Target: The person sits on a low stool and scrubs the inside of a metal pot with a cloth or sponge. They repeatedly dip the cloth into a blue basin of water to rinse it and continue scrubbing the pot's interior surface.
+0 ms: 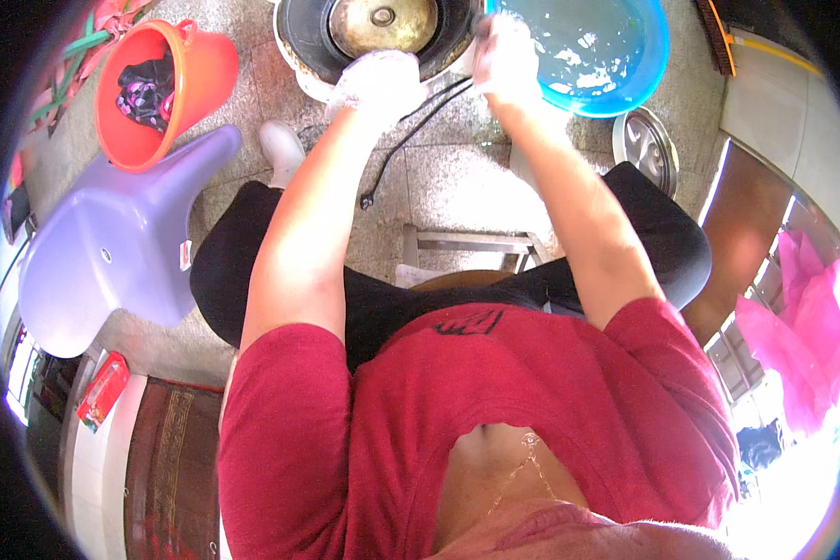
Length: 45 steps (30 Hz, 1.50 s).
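Before me on the floor stands a rice cooker body (301, 52) with a white, stained shell and a dark inside. A round, tarnished heating plate (381, 42) with a central button shows in it. My left hand (381, 80), whitish and perhaps gloved, is closed over the cooker's near rim; its fingertips are hard to make out. Between the cooker's right side and a blue basin (654, 42) of water is my right hand (509, 59), equally pale. Its fingers are blurred, and a dark patch at them cannot be identified. A black power cord (399, 145) trails below the hands.
A round metal lid (647, 150) leans near my right knee. On the left, an orange bucket (161, 98) with patterned cloth (143, 94) lies tilted beside a purple plastic stool (112, 224). A low wooden stool (476, 241) stands between my legs. Pink sheeting (805, 329) is at the far right.
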Motion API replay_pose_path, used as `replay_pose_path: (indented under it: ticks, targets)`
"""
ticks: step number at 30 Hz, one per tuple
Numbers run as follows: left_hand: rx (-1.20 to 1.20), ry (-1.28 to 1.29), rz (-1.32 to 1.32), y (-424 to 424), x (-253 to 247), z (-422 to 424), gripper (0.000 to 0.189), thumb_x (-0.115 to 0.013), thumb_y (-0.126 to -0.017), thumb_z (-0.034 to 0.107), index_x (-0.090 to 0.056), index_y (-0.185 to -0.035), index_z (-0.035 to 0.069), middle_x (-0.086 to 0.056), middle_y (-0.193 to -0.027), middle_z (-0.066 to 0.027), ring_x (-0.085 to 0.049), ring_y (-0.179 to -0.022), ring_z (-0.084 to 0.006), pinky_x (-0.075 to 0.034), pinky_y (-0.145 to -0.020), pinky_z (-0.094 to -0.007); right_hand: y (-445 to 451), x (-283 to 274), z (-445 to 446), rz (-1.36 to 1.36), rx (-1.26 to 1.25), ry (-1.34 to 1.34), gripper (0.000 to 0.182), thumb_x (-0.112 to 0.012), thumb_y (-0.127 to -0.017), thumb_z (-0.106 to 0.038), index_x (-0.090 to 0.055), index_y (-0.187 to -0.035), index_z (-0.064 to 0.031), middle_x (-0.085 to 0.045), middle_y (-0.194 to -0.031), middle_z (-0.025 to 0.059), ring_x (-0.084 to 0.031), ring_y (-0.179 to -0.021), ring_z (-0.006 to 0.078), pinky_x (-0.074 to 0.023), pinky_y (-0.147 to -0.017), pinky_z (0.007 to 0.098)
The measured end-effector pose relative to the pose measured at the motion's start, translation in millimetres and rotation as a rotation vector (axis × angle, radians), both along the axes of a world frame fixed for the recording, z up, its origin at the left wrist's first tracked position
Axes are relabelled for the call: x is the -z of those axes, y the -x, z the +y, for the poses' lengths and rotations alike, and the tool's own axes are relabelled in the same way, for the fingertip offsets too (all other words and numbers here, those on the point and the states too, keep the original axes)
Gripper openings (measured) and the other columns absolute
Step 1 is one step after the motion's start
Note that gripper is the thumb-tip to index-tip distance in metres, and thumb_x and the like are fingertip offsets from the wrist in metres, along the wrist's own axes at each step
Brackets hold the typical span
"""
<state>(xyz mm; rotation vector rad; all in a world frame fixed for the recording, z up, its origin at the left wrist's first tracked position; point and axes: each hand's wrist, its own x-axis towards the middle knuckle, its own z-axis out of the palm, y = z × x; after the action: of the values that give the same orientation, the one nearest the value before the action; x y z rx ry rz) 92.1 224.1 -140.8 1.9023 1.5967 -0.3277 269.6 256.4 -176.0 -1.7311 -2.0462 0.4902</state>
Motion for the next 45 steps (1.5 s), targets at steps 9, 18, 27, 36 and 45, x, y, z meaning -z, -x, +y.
replay_pose_path:
  ticks: [9, 18, 27, 36, 45]
  targets:
    - [0.003, 0.048, 0.047, -6.2, -10.2, 12.8, 0.042, -0.062, -0.085, 0.037, -0.066, -0.105, 0.0, -0.069, -0.104, -0.0206, -0.067, -0.1, -0.0347, -0.052, -0.09, -0.0452, 8.7, -0.2, -18.2, 0.064, 0.054, 0.029, 0.022, -0.059, -0.083, -0.013, -0.059, -0.105, -0.0132, -0.061, -0.099, 0.0173, -0.061, -0.094, 0.0369, -0.0507, -0.081, 0.0469]
    - [-0.086, -0.01, 0.001, -9.2, -7.4, 17.5, 0.059, -0.053, -0.089, 0.057, -0.07, -0.099, 0.001, -0.069, -0.099, -0.0183, -0.067, -0.096, -0.0346, -0.052, -0.089, -0.0437, 29.7, -20.7, 175.8, 0.13, -0.205, -0.079, 0.017, -0.051, -0.09, -0.015, -0.065, -0.096, -0.0075, -0.064, -0.098, 0.0228, -0.06, -0.096, 0.0414, -0.0472, -0.086, 0.0493]
    - [-0.084, -0.053, -0.056, -2.2, -2.0, 12.6, 0.041, -0.064, -0.086, 0.043, -0.07, -0.091, 0.003, -0.07, -0.092, -0.0169, -0.068, -0.092, -0.033, -0.053, -0.084, -0.0428, 0.8, 6.6, 136.2, 0.147, -0.261, 0.015, 0.012, -0.052, -0.089, -0.012, -0.061, -0.095, -0.0118, -0.064, -0.09, 0.0174, -0.061, -0.089, 0.0396, -0.0495, -0.079, 0.0469]
    - [-0.08, -0.057, -0.098, -1.1, 1.6, 14.0, 0.069, -0.045, -0.093, 0.061, -0.069, -0.092, -0.003, -0.07, -0.089, -0.022, -0.069, -0.087, -0.0342, -0.055, -0.081, -0.0443, 171.8, -69.0, 205.3, -0.388, -0.631, 0.246, 0.028, -0.053, -0.089, -0.025, -0.072, -0.108, -0.0168, -0.067, -0.117, 0.0139, -0.064, -0.11, 0.032, -0.0519, -0.092, 0.0429]
    - [-0.17, -0.028, -0.155, 6.0, -4.6, 11.9, 0.036, -0.06, -0.085, 0.033, -0.071, -0.088, -0.001, -0.07, -0.091, -0.0211, -0.068, -0.091, -0.0335, -0.054, -0.083, -0.0428, 99.3, -21.7, 250.3, -0.236, -0.857, 0.217, 0.013, -0.053, -0.084, -0.019, -0.064, -0.086, -0.0115, -0.068, -0.088, 0.0136, -0.066, -0.087, 0.0334, -0.0511, -0.075, 0.0445]
